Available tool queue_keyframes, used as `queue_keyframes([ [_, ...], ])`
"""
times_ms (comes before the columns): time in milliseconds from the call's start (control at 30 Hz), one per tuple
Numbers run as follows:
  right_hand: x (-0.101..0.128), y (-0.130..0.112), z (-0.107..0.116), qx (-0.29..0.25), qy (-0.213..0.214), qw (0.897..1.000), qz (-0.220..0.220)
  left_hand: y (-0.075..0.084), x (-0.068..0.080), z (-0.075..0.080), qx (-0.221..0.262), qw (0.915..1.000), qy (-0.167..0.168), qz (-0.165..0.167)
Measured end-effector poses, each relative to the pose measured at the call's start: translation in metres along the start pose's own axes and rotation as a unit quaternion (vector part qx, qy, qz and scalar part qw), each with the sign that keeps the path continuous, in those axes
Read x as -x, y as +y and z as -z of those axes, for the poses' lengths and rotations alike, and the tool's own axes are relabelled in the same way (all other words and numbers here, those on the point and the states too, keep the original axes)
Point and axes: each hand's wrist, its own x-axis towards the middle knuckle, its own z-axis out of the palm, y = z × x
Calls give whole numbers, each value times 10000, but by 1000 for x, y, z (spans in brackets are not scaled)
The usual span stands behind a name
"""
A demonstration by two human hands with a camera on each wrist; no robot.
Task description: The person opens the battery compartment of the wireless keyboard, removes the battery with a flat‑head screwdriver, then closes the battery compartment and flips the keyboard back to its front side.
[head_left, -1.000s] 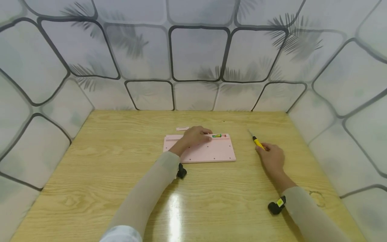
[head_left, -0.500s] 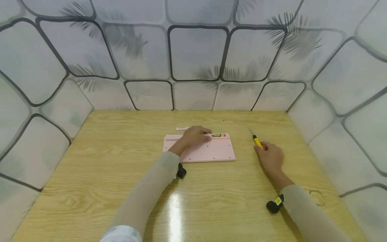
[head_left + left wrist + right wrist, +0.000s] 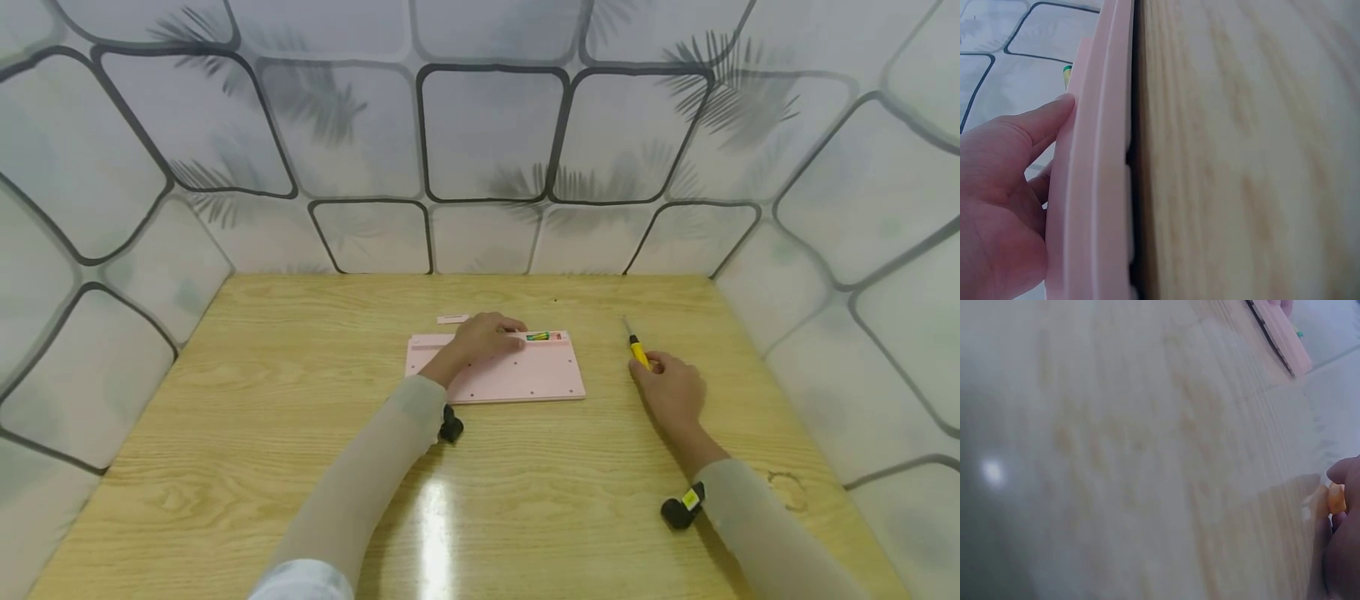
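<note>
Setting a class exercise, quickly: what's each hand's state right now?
Left hand: touching the pink panel; whether it grips cannot be told.
Right hand: closed, holding the yellow-handled tool.

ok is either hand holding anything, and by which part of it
The right hand holds a screwdriver by its yellow handle. The left hand touches the upturned pink keyboard at its raised far edge; whether it grips cannot be told.
</note>
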Motion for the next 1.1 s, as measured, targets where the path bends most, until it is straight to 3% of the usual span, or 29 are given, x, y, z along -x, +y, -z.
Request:
queue_keyframes([
  [400, 1, -5, 8, -447, 74, 9988, -189, 0, 1, 0, 33, 10000, -34, -49],
  [600, -3, -12, 13, -356, 561, 9970, 393, 0, 1, 0, 2, 10000, -44, -84],
  [767, -15, -14, 6, -456, 629, 9911, 1078, 0, 1, 1, -9, 9999, -48, -90],
  [900, -18, -23, 1, -931, 223, 9821, 1624, 0, 1, 1, 26, 9999, -78, -104],
  [1100, -24, -39, -6, -1507, -1061, 9616, 2034, -2, 0, 0, 87, 9998, -74, -131],
])
